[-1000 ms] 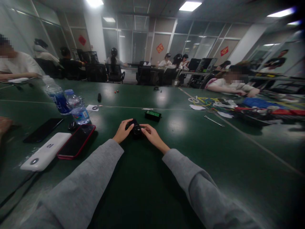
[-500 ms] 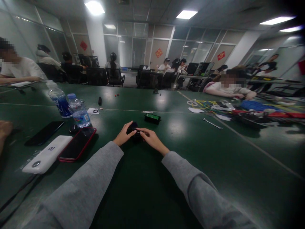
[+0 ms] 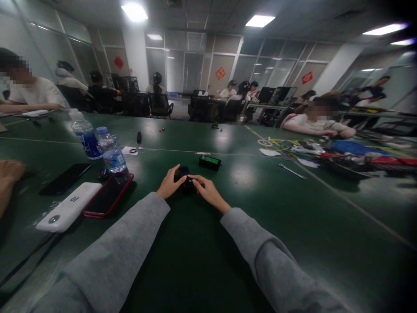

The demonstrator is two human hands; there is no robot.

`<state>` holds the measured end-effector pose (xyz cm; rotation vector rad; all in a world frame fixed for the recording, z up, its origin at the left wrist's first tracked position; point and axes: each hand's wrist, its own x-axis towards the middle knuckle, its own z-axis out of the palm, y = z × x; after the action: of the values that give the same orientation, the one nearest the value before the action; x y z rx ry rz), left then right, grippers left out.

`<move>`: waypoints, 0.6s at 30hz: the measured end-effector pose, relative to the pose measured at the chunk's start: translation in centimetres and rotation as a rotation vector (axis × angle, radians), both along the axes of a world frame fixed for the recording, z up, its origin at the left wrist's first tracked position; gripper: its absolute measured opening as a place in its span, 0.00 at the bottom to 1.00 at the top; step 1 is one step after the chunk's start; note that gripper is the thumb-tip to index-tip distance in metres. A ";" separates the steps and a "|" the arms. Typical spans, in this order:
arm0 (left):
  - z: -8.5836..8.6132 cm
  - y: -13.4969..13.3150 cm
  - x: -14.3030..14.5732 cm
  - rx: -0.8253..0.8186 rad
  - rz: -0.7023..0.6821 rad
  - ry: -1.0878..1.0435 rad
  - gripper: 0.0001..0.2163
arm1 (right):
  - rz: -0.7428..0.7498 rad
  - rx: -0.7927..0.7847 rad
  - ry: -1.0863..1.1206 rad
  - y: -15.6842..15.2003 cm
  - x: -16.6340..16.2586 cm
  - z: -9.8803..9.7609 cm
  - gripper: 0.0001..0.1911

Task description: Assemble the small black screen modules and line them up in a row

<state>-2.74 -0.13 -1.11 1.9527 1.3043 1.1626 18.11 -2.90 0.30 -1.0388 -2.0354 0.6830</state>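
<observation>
A small black boxy device is between my two hands, low over the green table; its exact kind is too dark to tell. My left hand grips its left side, thumb toward the near face. My right hand has its thumb and fingertips pressed together at the device's upper right; whether a tiny part is pinched there I cannot make out. Just beyond my right hand lies a black case with a green circuit board, apart from both hands.
To the left are a red-edged phone, a white power bank, a black phone and two water bottles. A wrench and tangled cables lie right. Another person's hand rests at the left edge.
The view has shifted slightly, so the scene sits a little further right. My hands keep nearly the same hold on the black device. The other person's hand at left shows more.
</observation>
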 end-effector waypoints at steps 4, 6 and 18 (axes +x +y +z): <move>-0.1 0.1 -0.1 -0.043 -0.017 -0.029 0.32 | -0.204 0.237 -0.128 0.5 1.0 0.3 0.18; 0.0 0.1 -0.2 -0.062 -0.027 -0.036 0.33 | -0.305 0.355 -0.237 1.0 2.2 0.4 0.21; 0.1 0.1 -0.4 -0.124 -0.042 -0.029 0.34 | -0.541 0.343 -0.499 4.0 6.0 -2.4 0.30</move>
<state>-3.12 -0.08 -1.03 1.8588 1.2828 1.0604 24.16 1.05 -2.13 -1.5615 -2.0232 -0.2225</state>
